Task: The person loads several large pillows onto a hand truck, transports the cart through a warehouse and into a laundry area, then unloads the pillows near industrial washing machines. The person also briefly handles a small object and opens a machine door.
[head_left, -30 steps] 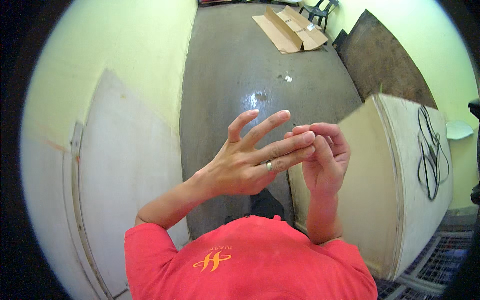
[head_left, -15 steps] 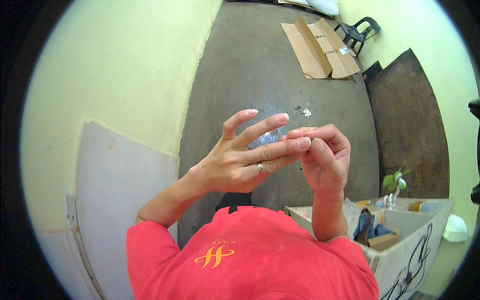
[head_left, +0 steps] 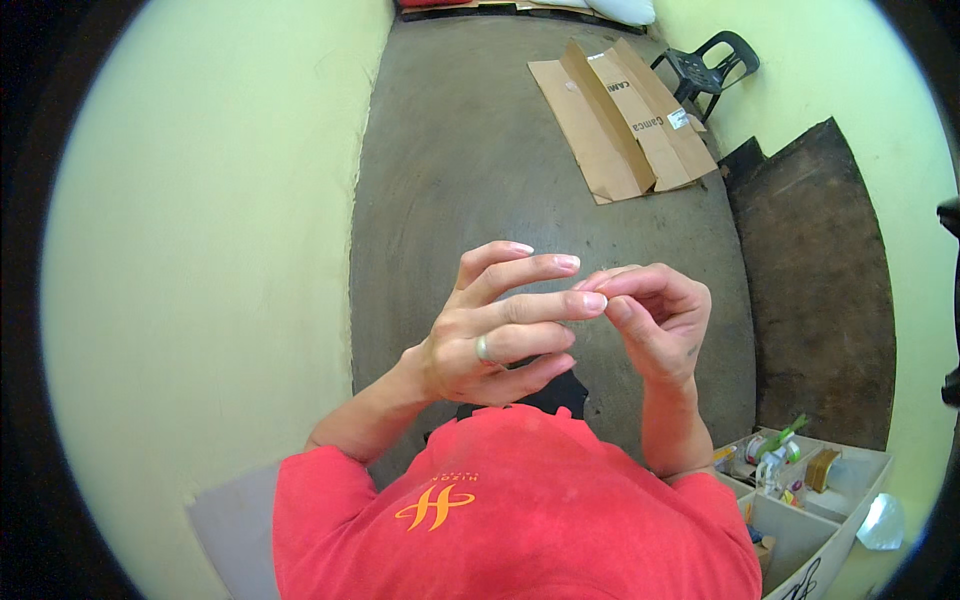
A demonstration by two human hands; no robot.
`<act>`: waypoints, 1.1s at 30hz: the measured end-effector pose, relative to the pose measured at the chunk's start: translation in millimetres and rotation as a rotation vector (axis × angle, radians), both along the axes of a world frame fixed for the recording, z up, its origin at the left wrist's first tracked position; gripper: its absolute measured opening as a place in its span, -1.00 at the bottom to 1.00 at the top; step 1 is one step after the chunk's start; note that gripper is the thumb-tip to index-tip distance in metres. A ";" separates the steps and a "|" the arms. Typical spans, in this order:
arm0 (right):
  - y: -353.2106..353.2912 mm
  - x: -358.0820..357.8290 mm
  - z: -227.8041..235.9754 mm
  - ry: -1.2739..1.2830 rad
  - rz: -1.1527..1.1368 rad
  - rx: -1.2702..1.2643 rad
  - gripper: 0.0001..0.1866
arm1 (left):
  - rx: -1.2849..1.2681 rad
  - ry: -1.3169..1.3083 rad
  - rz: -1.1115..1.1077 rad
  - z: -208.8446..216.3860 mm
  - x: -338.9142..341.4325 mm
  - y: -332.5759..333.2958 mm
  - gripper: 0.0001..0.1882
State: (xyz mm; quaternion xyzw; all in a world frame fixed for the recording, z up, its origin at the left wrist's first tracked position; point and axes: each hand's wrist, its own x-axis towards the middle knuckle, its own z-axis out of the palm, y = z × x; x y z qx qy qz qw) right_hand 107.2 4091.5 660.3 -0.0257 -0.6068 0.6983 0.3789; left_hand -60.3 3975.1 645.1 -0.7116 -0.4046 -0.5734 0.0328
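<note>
My left hand is held out at chest height with its fingers spread and pointing right. A ring sits on one of its fingers. Thumb and fingertips of my right hand close on the tip of the left middle finger. Nothing else can be made out in the right hand's pinch. Both hands are over the floor, in front of my red shirt.
Flattened brown cardboard lies on the grey floor, near a dark plastic chair. Dark boards lean on the right wall. A compartmented box with small items stands at lower right; a pale wall rises on the left.
My view has shifted, so the cardboard appears lower and the box further down. The left hand's ring and little fingers have separated from its middle finger, whose tip the right hand pinches.
</note>
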 end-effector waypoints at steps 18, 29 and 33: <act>482.8 -441.3 -3.5 -0.163 0.146 0.064 -0.84 | 0.128 -0.432 0.236 3.3 -386.0 482.2 -0.59; 773.8 -728.1 -10.3 -0.347 -0.156 0.164 -0.87 | 0.113 -0.467 0.327 -18.7 -680.0 801.1 -0.67; 884.5 -809.1 -3.8 -0.282 -0.293 0.221 -0.86 | 0.115 -0.291 0.265 -6.6 -774.6 923.4 -0.66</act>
